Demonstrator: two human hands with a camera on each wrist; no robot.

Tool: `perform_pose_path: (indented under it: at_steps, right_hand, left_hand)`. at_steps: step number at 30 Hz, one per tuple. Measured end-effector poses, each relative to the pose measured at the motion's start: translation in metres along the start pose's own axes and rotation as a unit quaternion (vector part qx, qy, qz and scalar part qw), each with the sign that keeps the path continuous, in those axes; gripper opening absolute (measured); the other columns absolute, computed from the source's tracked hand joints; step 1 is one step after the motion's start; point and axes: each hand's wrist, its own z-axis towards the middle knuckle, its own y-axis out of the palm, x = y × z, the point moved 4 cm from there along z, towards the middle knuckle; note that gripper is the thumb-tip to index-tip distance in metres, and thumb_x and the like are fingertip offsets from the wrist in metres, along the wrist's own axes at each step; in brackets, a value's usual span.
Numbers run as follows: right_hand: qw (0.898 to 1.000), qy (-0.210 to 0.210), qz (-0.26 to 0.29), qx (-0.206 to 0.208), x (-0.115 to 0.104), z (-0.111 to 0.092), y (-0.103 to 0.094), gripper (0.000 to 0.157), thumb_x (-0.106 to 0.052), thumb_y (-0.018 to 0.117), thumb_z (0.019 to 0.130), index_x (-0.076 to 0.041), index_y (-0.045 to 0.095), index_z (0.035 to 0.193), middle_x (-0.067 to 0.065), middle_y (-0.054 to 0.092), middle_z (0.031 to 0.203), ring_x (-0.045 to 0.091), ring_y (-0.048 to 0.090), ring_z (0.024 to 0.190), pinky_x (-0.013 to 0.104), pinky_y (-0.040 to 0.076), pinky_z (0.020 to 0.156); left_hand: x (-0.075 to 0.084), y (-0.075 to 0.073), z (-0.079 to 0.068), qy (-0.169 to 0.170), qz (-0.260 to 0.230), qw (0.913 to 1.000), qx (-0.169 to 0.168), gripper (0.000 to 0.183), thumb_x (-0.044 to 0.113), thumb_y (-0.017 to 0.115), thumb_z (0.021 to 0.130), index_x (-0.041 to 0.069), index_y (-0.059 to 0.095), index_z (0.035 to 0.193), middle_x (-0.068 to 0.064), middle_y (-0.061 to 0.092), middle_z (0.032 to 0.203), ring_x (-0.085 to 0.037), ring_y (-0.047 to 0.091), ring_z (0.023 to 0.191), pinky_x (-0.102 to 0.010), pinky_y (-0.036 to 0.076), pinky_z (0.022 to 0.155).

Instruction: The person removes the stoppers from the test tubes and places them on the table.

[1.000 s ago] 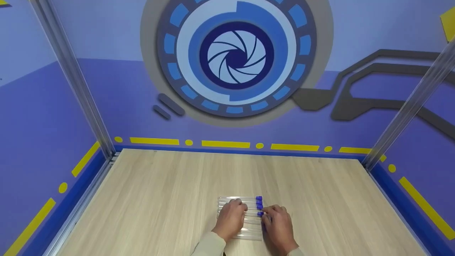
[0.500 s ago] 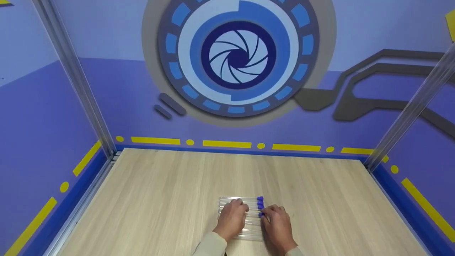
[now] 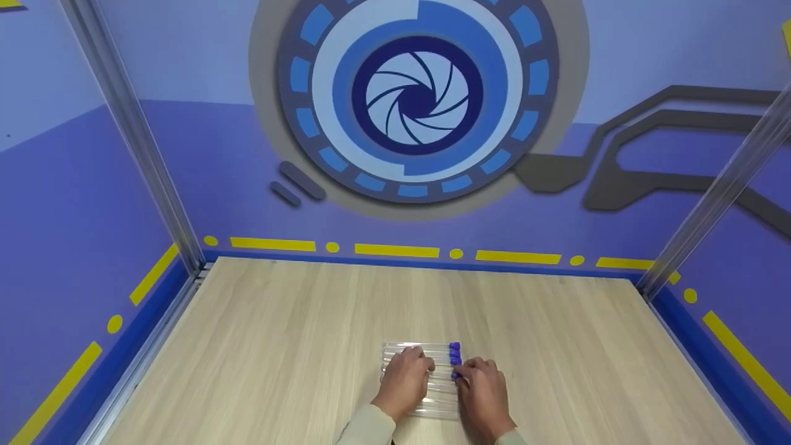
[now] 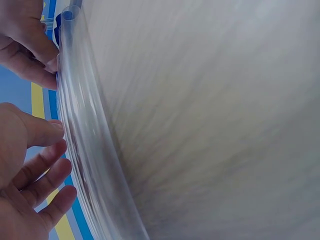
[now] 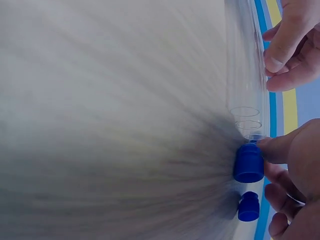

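Head view: clear tubes [image 3: 442,389] lie side by side on the bench [image 3: 278,340], low in the frame. Blue caps [image 3: 455,353] sit at the right-hand ends of the far ones, while the near ones are uncapped. The left hand [image 3: 405,383] bends over the row, seemingly pinching a tube; the right hand [image 3: 486,395] pinches a single cap [image 3: 456,376] at the row's right end. Crooked pressure there could roll that tube and nudge its neighbours out of line, as only the hands seem to steady them. The left hand covers the middle of the row, and the sleeves [image 3: 368,426] are cut off below.

Left wrist view: the left thumb and forefinger come together at the row's upper side, the other fingers loosely spread. Should so light a grip slip, the tube might slide under a push. Overlapping clear walls make it hard to tell which one is held.

Right wrist view: open mouths [image 5: 248,124] show just above the pinched cap. Meeting one off-centre, it could jam or pop loose. Whether it is seated, I cannot tell. What the smaller-looking cap [image 5: 249,206] sits on is unclear.
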Motion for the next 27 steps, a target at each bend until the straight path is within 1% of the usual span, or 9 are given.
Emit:
perform_pose_path:
  at_steps: [5, 11, 15, 19, 27]
  right_hand:
    - [1.0, 0.002, -0.008, -0.001, 0.0001, 0.001, 0.0019, 0.02, -0.009, 0.074, 0.08, -0.015, 0.077, 0.099, -0.001, 0.065, 0.097, 0.016, 0.052, 0.087, 0.038, 0.041, 0.074]
    - [1.0, 0.008, -0.003, 0.001, -0.0005, 0.0013, 0.0042, 0.015, -0.01, 0.072, 0.082, -0.016, 0.076, 0.096, -0.002, 0.065, 0.096, 0.017, 0.053, 0.087, 0.037, 0.04, 0.073]
    - [1.0, 0.0, 0.0, 0.013, 0.0001, -0.0001, 0.0037, 0.012, -0.01, 0.071, 0.083, -0.015, 0.073, 0.093, -0.001, 0.067, 0.096, 0.017, 0.054, 0.087, 0.037, 0.04, 0.073]
    - [0.999, -0.01, 0.012, 0.028, 0.0003, -0.0022, 0.0016, 0.012, -0.008, 0.07, 0.084, -0.015, 0.071, 0.094, -0.001, 0.069, 0.096, 0.016, 0.052, 0.084, 0.037, 0.04, 0.072]
    - [0.999, -0.023, 0.022, 0.042, -0.0005, -0.0049, -0.0018, 0.014, -0.008, 0.068, 0.085, -0.013, 0.07, 0.098, -0.001, 0.072, 0.096, 0.014, 0.052, 0.081, 0.036, 0.04, 0.073]
  left_hand:
    - [0.0004, -0.0008, -0.0003, 0.003, 0.002, 1.0, 0.0, 0.015, 0.007, 0.065, 0.078, 0.018, 0.073, 0.083, 0.005, 0.057, 0.077, -0.012, 0.055, 0.075, -0.027, 0.038, 0.062]
    - [-0.0001, -0.0001, -0.0007, 0.002, -0.005, 1.0, 0.005, 0.014, 0.006, 0.065, 0.078, 0.017, 0.073, 0.082, 0.004, 0.058, 0.078, -0.013, 0.055, 0.074, -0.027, 0.038, 0.062]
    - [-0.0002, 0.0002, -0.0007, 0.006, -0.001, 0.9999, 0.016, 0.011, 0.008, 0.067, 0.078, 0.017, 0.073, 0.082, 0.004, 0.057, 0.077, -0.013, 0.054, 0.073, -0.027, 0.036, 0.061]
    - [0.0006, 0.0002, 0.0, 0.01, 0.004, 0.9996, 0.026, 0.008, 0.01, 0.07, 0.077, 0.017, 0.072, 0.082, 0.003, 0.058, 0.076, -0.013, 0.054, 0.073, -0.027, 0.036, 0.059]
    - [0.0025, -0.001, 0.0001, 0.005, 0.011, 0.9998, 0.014, 0.01, 0.017, 0.073, 0.077, 0.017, 0.073, 0.088, 0.003, 0.062, 0.082, -0.014, 0.057, 0.078, -0.028, 0.038, 0.063]
